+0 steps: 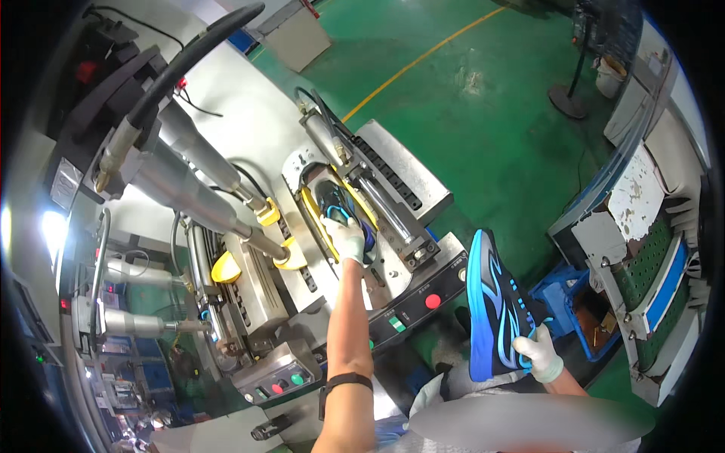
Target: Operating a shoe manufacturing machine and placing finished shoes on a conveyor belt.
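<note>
My left hand (346, 238), in a white glove, reaches into the pressing machine (389, 264). Its fingers close on the collar of a dark sneaker (330, 196) with blue edging, which lies between two yellow pads (317, 224) of the machine. The palm hides part of this sneaker. On the right, my gloved right hand (539, 355) grips a black sneaker (495, 306) with a bright blue sole near its heel and collar. That sneaker is held up in the air, toe pointing away from me, clear of the machine.
Red (433, 301) and green buttons line the machine's front. Thick metal cylinders (189, 185) with yellow pads stand left of my left arm. A blue crate (593, 325) and a green perforated rack (648, 264) are at the right. A stand with a round base (566, 102) is farther back.
</note>
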Motion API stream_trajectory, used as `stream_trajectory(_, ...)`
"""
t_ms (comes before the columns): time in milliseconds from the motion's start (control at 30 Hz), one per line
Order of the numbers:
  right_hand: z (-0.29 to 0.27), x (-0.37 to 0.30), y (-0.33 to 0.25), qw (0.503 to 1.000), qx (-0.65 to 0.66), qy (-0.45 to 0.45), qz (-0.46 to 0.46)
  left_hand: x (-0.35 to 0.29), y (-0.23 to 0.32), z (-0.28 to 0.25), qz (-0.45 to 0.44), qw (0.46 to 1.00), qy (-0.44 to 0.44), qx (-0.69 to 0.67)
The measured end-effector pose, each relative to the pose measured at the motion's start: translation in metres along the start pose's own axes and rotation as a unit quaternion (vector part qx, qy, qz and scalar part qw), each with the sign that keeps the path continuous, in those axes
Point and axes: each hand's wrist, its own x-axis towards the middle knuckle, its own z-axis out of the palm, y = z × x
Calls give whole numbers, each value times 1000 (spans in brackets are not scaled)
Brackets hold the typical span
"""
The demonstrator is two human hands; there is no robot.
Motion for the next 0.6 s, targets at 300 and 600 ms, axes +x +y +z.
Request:
stream_trajectory(300, 54, 54, -37, 988, -150, -45, 8, -40, -28, -143, -87, 875, -144, -455)
stream_trajectory(600, 241, 309, -51, 942, -232, -243, 17, -315, -46, -332, -212, 862, -49, -459)
